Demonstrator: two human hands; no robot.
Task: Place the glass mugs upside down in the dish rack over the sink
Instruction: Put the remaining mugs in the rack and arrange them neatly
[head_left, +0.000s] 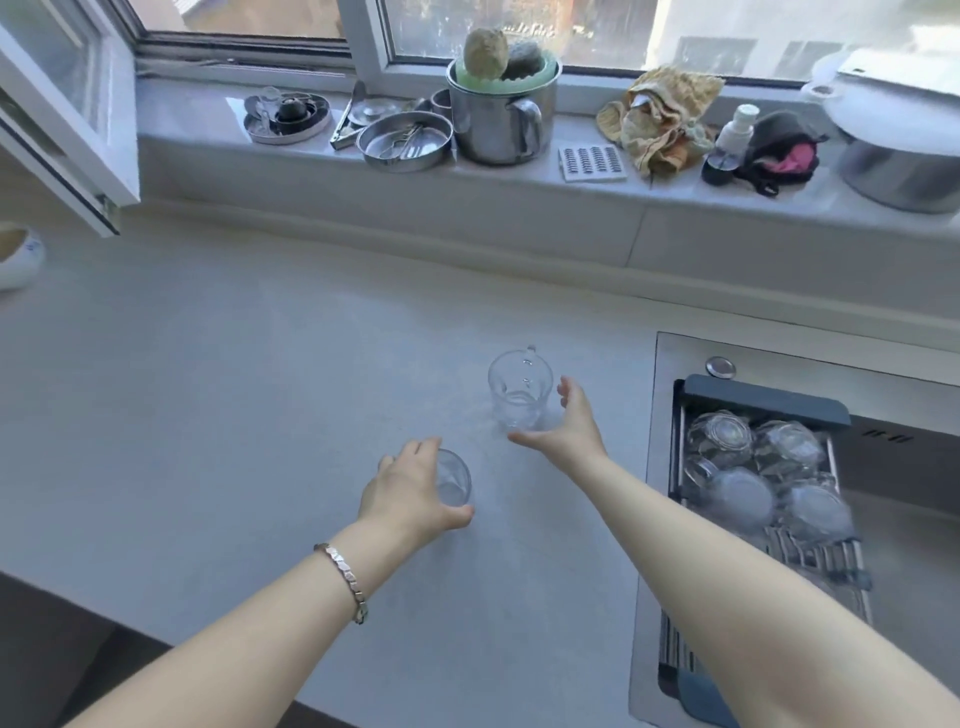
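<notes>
Both hands are reaching for the last 2 glass mugs on the white counter (260, 364), so the step in hand looks like the pick-up, before any turning over.

The left hand (410, 493) curls around the near mug (456, 480), thumb low on the right side and fingers over the far left rim. It seems to touch the glass, but whether the grip is firm I cannot tell. The right hand (566, 421) is spread wide, thumb and fingers apart, just beside the far mug (519, 389) on its right and not yet closed on it.

Both mugs stand upright, mouths up, long axis vertical. The far mug's handle (529, 364) points away from the person, toward the window sill (519, 187). The near mug's handle is hidden.

The dish rack (769, 405) lies over the sink (909, 571) to the right, already holding several glasses (743, 499) mouth down. Bare rack slats show at the near end.

Next, each hand needs a sure hold on wet-looking, slippery glass, then a lift, a half turn so the mouth faces down, and a gentle set-down in a free spot without knocking the glasses there.
</notes>
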